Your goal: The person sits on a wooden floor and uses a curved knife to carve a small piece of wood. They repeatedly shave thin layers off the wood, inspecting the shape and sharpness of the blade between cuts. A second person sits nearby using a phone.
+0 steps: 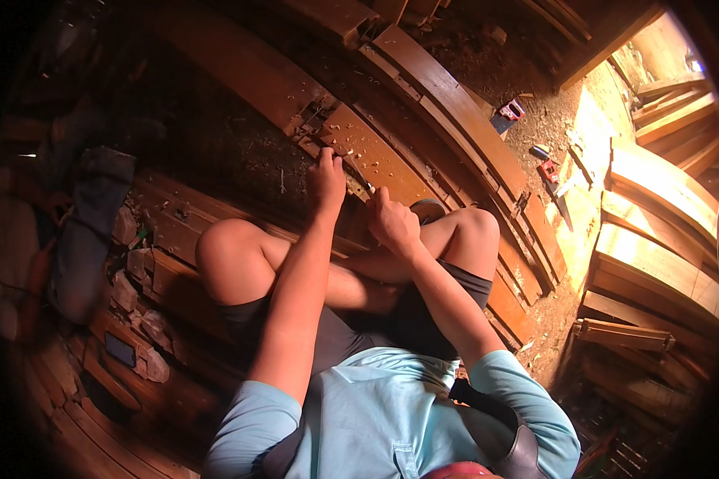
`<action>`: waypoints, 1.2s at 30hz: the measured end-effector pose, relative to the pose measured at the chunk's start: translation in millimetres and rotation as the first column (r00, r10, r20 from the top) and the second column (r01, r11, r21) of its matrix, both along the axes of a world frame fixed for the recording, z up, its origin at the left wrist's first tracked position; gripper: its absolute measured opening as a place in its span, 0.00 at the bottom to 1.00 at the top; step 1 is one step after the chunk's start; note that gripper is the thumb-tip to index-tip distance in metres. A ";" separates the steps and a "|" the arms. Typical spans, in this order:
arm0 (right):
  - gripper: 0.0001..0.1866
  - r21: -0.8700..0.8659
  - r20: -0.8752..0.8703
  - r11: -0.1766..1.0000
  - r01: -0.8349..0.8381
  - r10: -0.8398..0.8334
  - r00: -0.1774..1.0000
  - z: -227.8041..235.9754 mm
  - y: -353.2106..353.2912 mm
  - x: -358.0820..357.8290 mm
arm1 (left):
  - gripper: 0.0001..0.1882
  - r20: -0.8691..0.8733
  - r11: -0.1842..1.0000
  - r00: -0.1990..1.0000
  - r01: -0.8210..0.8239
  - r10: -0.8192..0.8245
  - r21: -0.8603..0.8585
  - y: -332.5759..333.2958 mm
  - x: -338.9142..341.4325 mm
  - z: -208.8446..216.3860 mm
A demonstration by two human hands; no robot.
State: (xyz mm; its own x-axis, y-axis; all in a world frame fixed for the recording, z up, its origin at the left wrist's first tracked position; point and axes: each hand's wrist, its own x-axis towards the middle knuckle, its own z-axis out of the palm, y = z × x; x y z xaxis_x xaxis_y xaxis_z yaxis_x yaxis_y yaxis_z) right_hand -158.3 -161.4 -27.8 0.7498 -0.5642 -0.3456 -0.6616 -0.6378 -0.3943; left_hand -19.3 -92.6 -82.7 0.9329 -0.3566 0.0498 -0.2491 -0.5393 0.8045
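Observation:
A slim chisel (363, 177) slants between my two hands, its blade end toward the left one. My right hand (394, 221) is wrapped round its handle. My left hand (327, 182) is closed at the near edge of a brown wooden plank (383, 156), by the chisel's far end; what its fingers grip is hidden. Wood shavings (337, 126) lie scattered over the plank. Just beyond my left hand, a rough cut notch (315, 113) crosses the wood. My legs are folded under my forearms.
Long planks (455, 104) with cut slots lie beyond. On the ground at right rest a red-handled saw (550, 170) and another saw (507, 116). Timber (655, 271) is stacked at far right. A person's trouser leg (92, 231) shows at left, above a phone (121, 349) on wood.

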 end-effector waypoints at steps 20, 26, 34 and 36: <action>0.16 0.138 0.004 0.990 0.035 -0.036 0.999 -5.0 -10.2 -0.1 | 0.06 0.169 0.986 0.978 0.141 -0.125 -0.085 -2.9 8.0 4.7; 0.18 0.116 0.035 0.993 0.003 -0.007 0.999 -8.4 -12.4 -2.4 | 0.06 0.261 0.983 0.947 0.174 -0.185 0.067 -3.8 6.7 8.0; 0.16 0.041 0.390 0.996 0.075 -0.085 0.917 -1.4 -6.2 -1.9 | 0.04 0.345 0.966 0.908 0.182 -0.237 0.183 -5.7 6.1 2.9; 0.13 0.088 0.010 0.996 0.001 -0.002 1.000 -2.4 -6.7 -0.7 | 0.05 0.328 0.962 0.914 0.176 -0.238 0.207 -2.5 6.0 3.7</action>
